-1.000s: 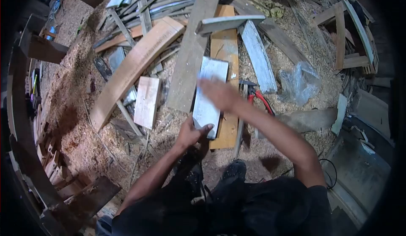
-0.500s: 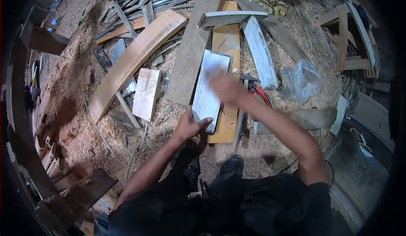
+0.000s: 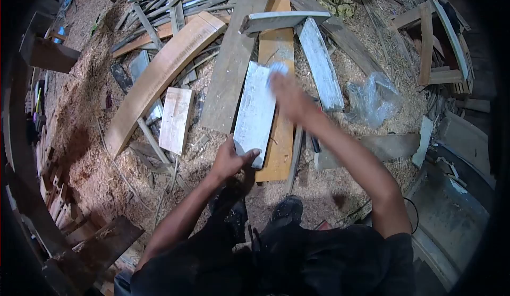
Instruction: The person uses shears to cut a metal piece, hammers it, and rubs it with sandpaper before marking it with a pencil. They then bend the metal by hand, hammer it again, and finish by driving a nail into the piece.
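A short board with a white-coated face [image 3: 254,113] slants up in front of me. My left hand [image 3: 234,160] grips its lower end, the thumb lying over the white face. At the upper right edge of that board is my right hand [image 3: 287,94], closed and a little blurred. A small pale blue-white piece [image 3: 279,69] shows at its fingers; its kind is not clear. Behind the white-coated board lies an orange-brown plank [image 3: 281,147], and a long grey-brown plank [image 3: 223,89] runs along its left.
Sawdust covers the ground. A curved timber [image 3: 159,86] and a short wood block [image 3: 177,121] lie left. On the right are another white-coated board [image 3: 320,65], a clear plastic bag [image 3: 374,99] and a wooden frame [image 3: 427,44]. Thin offcuts are heaped at the back.
My right hand has moved from the middle of the white face to its upper right edge, with the pale piece now showing. The left hand keeps its grip; the whole view has shifted slightly.
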A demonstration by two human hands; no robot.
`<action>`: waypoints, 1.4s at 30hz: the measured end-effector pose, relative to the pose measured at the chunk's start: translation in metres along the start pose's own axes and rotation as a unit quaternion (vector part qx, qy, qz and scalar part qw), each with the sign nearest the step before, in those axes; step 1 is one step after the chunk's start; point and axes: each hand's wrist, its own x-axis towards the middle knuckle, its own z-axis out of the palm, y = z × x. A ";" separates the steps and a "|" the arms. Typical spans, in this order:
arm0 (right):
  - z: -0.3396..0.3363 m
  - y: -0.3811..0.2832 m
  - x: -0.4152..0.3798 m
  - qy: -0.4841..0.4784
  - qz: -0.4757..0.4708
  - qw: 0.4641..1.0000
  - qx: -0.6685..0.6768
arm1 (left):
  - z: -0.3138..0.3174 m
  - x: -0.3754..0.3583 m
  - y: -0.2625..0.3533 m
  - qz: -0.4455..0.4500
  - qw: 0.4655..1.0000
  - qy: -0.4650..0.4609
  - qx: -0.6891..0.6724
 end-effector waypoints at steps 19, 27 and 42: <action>-0.003 0.035 0.050 -0.078 0.167 0.976 -0.113 | -0.001 -0.003 -0.004 0.051 0.998 0.012 0.033; -0.093 0.023 0.025 0.208 0.331 0.904 0.170 | 0.012 -0.043 0.052 0.262 0.826 0.094 0.490; 0.012 -0.087 -0.047 0.011 -0.015 1.000 0.017 | 0.015 -0.011 -0.006 0.194 0.910 0.043 0.365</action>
